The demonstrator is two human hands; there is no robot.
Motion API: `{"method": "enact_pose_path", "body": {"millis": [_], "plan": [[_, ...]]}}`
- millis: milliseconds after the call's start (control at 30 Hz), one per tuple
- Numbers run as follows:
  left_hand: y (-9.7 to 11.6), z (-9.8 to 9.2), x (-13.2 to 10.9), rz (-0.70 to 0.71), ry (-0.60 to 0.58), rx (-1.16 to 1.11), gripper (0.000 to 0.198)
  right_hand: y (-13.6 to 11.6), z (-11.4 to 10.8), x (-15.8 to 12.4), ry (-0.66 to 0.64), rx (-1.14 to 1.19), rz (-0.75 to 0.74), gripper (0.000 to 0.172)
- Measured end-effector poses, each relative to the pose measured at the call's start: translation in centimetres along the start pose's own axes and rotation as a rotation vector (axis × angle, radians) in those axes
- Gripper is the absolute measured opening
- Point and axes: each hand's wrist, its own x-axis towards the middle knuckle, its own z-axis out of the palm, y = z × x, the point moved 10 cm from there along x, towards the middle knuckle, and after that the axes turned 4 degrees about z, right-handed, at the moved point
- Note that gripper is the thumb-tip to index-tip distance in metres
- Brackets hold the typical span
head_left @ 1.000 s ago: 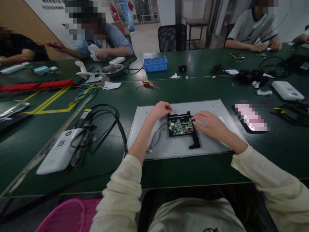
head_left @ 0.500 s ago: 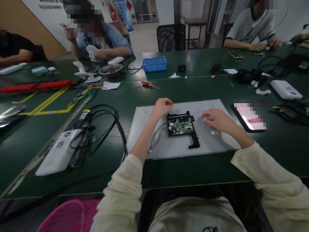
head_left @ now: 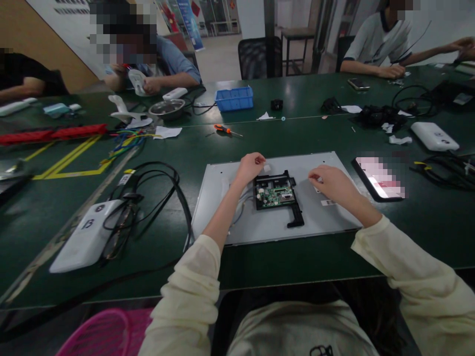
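A flat grey metal panel (head_left: 208, 198) lies in front of me on the table. On its middle is a black plastic bracket (head_left: 296, 217) framing a green circuit board (head_left: 272, 196). Thin grey cables (head_left: 240, 210) run from the board's left side, partly behind my left forearm. My left hand (head_left: 251, 167) is above the panel's far part, fingers curled together, with a small whitish piece (head_left: 267, 168) right by the fingertips. Over the panel's right part, my right hand (head_left: 326, 182) has its fingers pinched; what they hold is too small to make out. A white label (head_left: 328, 202) is below it.
A phone (head_left: 378, 178) lies right of the panel. To the left are a white power bank (head_left: 87, 235) and black cables (head_left: 178, 185). Farther back are an orange screwdriver (head_left: 227, 130), a blue basket (head_left: 233, 99) and a metal bowl (head_left: 166, 110). Other people sit across the table.
My hands stay almost in place, fingers still drawn together. The whitish piece by my left fingertips shows more clearly. Across the table, a person at the right has stretched an arm out sideways.
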Motion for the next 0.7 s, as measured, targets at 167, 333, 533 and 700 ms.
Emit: {"method": "enact_pose_path", "body": {"millis": [167,333,533,700], "plan": [[1.6,-1.7,-0.2,0.046,0.024,0.020,0.019,-0.1,0.0,0.1,0.020,-0.035,-0.014,0.019],[4.0,-4.3,-1.3,0.151,0.048,0.082,0.020,-0.9,0.5,0.1,0.019,-0.057,-0.065,0.021],[4.9,-4.0,-4.0,0.232,-0.102,0.133,0.022,-1.5,0.8,0.0,0.023,-0.013,-0.113,0.022],[4.2,-2.9,-5.5,0.260,-0.241,0.167,0.026,-1.4,0.7,0.0,0.022,0.002,-0.116,0.028]]}}
